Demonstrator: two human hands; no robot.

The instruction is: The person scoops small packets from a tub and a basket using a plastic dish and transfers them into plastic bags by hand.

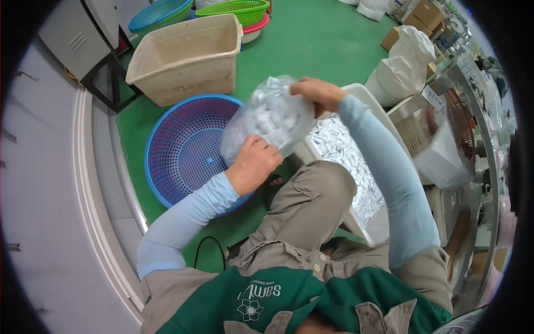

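Note:
A clear plastic bag [272, 114] full of small whitish pieces is held up between my hands, tilted over the gap between a blue basket and a white bin. My left hand [254, 165] is closed on the bag's lower left part. At its upper right, my right hand [320, 94] grips the bag, its fingers curled and slightly blurred. The round blue basket [192, 145] with perforated walls stands at the left, with a small light blue spot on its bottom. Many small white pieces [347, 164] lie in the white bin [392, 131] at the right.
A large beige tub [194, 69] stands beyond the blue basket. Green [245, 8] and blue [158, 16] baskets are at the top. White sacks [403, 67], crates and a brown basket [459, 119] line the right. A dark cable [208, 239] curves on the green floor.

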